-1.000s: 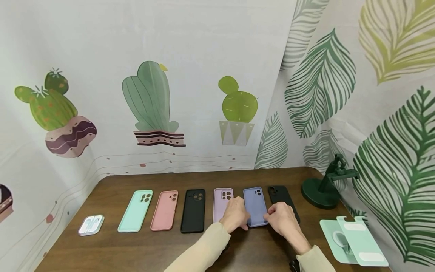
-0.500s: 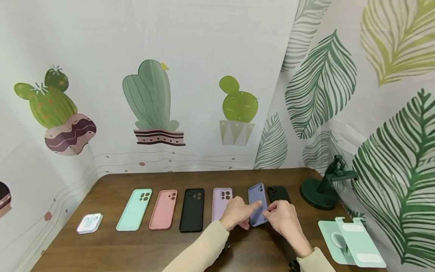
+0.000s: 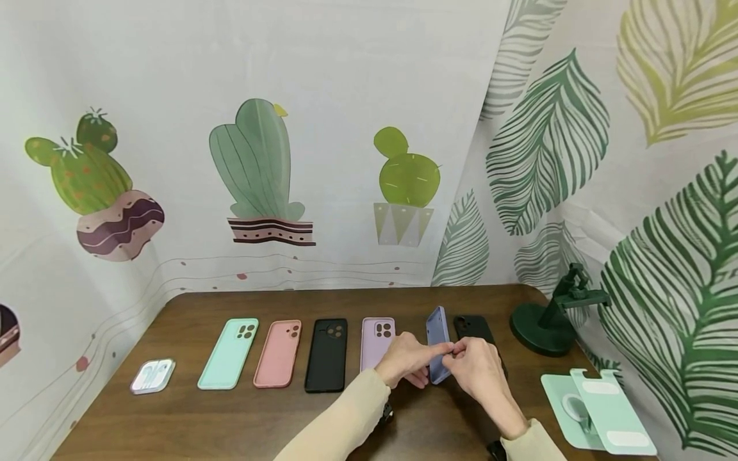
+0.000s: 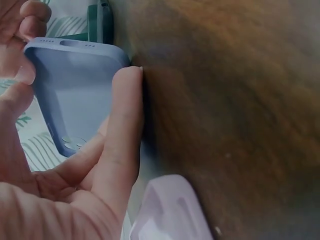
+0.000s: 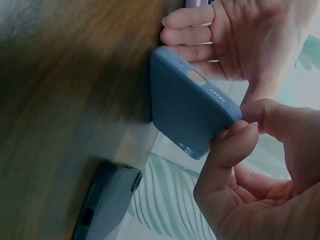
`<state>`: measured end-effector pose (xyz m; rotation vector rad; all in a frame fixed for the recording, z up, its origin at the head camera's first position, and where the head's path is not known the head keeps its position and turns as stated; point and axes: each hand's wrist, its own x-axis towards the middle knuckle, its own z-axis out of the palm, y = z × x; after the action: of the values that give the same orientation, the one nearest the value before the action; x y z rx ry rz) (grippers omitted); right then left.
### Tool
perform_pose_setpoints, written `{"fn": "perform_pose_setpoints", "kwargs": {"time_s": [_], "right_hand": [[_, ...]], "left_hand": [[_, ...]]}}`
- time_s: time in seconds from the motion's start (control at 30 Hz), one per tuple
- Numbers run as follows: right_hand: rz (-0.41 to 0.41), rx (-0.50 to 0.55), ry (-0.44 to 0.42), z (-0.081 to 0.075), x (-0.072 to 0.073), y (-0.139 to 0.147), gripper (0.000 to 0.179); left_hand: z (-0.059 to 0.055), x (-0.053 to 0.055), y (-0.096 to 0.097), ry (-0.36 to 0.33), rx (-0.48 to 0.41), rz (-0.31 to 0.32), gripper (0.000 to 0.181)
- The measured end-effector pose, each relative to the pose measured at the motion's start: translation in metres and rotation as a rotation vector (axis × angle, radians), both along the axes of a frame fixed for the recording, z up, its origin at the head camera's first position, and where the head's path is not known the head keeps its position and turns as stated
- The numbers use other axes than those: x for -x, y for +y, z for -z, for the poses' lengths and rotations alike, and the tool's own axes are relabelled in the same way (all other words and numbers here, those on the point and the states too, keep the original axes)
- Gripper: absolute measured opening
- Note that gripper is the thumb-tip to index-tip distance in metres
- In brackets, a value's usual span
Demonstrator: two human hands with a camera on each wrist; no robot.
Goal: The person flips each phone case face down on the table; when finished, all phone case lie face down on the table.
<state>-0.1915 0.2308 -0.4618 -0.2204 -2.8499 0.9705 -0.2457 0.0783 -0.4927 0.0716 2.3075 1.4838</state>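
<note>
A lavender-blue phone case (image 3: pixel 437 339) stands tilted up on one long edge at the table's right half. My right hand (image 3: pixel 477 371) pinches its raised edge between thumb and index finger. My left hand (image 3: pixel 406 360) is on its other side, thumb stretched to the raised edge near my right fingertips. In the left wrist view, the fairly straight left fingers (image 4: pixel 125 100) lie along the case's lower edge. The right wrist view shows the case's end with its port cutout. A lilac phone case (image 3: pixel 377 342) lies left of it, and a black phone case (image 3: pixel 473 328), partly hidden, lies right.
Further left lie another black case (image 3: pixel 326 355), a pink case (image 3: pixel 278 354), a mint case (image 3: pixel 228 353) and a small clear box (image 3: pixel 152 376). A dark green stand (image 3: pixel 550 323) is at the back right, with a mint folding stand (image 3: pixel 599 410) nearer.
The lavender-blue case has gone from lying flat to standing on its left long edge, lifted by my right hand. My left thumb has stretched out to the raised edge.
</note>
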Motion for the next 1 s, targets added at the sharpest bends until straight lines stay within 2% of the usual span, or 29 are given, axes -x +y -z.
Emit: {"fn": "perform_pose_setpoints", "kwargs": {"time_s": [0.2, 0.37, 0.5, 0.7, 0.9, 1.0], "right_hand": [[-0.013, 0.033, -0.037, -0.002, 0.000, -0.001, 0.019], [-0.041, 0.160, -0.086, 0.000, -0.003, -0.002, 0.018], [-0.071, 0.251, -0.098, 0.004, -0.004, -0.005, 0.022], [-0.108, 0.250, -0.116, 0.015, -0.004, -0.008, 0.027], [-0.122, 0.290, -0.176, 0.025, -0.001, -0.014, 0.020], [-0.122, 0.305, -0.205, 0.026, 0.000, -0.017, 0.019]], "left_hand": [[-0.003, 0.000, -0.002, -0.039, -0.046, 0.004, 0.053], [-0.003, 0.000, -0.005, -0.051, -0.091, 0.031, 0.051], [-0.003, 0.001, -0.008, -0.054, -0.115, 0.031, 0.050], [-0.007, 0.001, -0.012, 0.013, -0.057, -0.011, 0.042], [-0.015, 0.000, -0.018, 0.112, -0.103, -0.035, 0.022], [-0.020, -0.002, -0.018, 0.151, -0.105, -0.066, 0.013]]}}
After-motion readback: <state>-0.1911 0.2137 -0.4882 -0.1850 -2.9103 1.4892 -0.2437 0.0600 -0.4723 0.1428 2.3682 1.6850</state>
